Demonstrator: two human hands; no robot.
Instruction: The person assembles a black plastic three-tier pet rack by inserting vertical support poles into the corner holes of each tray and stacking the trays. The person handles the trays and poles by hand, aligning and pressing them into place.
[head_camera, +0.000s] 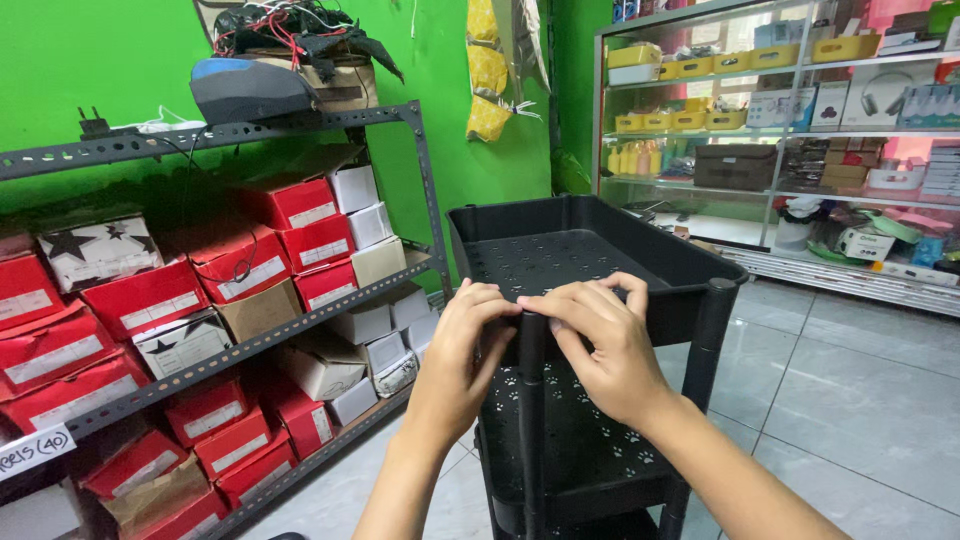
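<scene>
Head view: black plastic trolley cart at centre frame, top tray perforated with paw-shaped holes, lower tray below, upright posts at the corners. Near corner of the top tray pinched from both sides, apparently to steady or press it onto the front post. Left hand curled over the tray's near rim left of the post, fingers bent and gripping. Right hand draped over the same rim just right of it, fingertips meeting the left's, grasping the edge. At left of frame, metal shelving rack stacked with red and white shoeboxes. Upper right, glass display shelves with yellow bins. Grey tiled floor beneath.
</scene>
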